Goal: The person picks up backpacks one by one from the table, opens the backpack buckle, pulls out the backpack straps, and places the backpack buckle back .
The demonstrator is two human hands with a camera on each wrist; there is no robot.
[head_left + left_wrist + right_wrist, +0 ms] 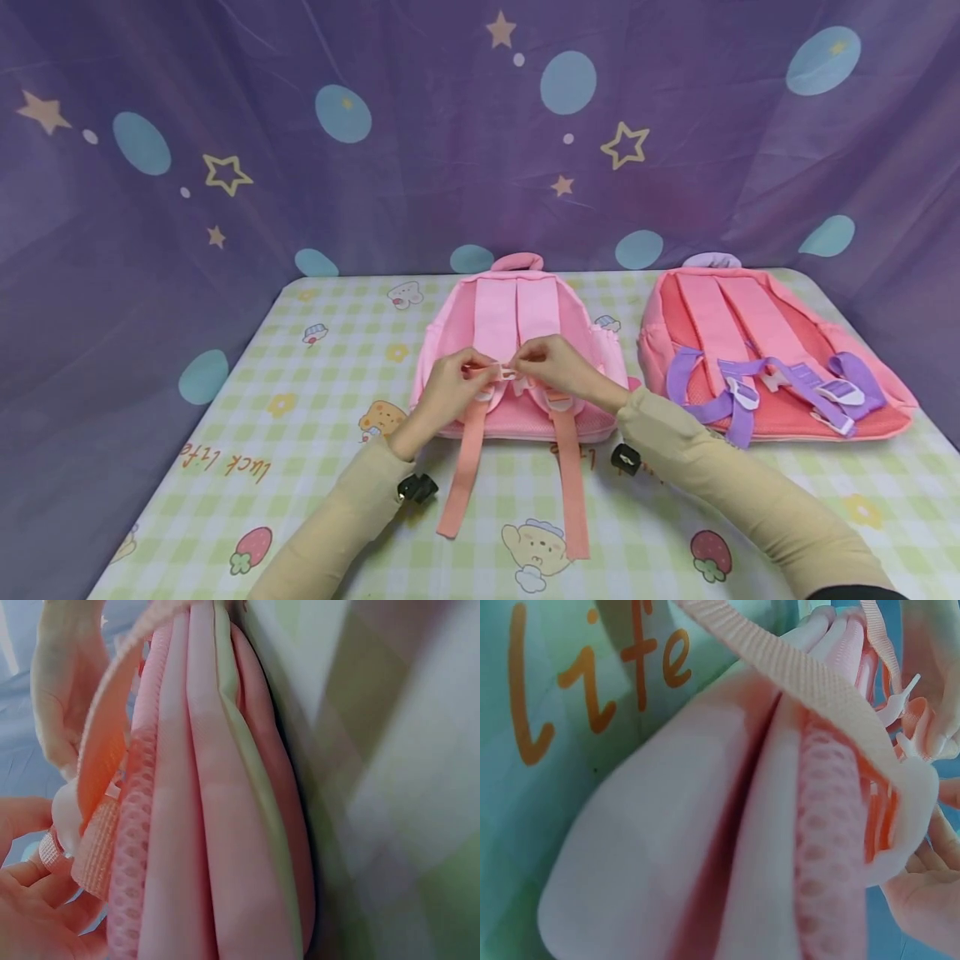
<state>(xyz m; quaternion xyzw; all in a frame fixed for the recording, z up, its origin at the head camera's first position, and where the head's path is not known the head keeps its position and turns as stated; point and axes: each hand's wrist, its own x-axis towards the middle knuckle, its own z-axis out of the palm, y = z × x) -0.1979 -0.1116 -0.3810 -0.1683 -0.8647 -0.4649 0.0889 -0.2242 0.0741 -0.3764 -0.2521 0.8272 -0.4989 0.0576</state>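
A pink backpack [585,317] lies on the table with its shoulder straps facing up. Over its lower middle, my left hand [452,389] pinches one side of a small pale chest-strap buckle [508,374]. From the other side, my right hand [558,367] pinches the buckle with thumb and forefinger. Whether its two halves are locked together cannot be told. Two orange webbing straps [462,471] hang from the shoulder straps toward the near edge. In the left wrist view, the left hand's fingers [45,900] are near the webbing and a white plastic piece.
A coral backpack [757,333] with purple straps [738,400] lies to the right, also straps up. The green checked tablecloth [322,467] has printed figures. Behind it hangs a purple curtain [442,167]. A black wrist device [417,488] sits under each forearm.
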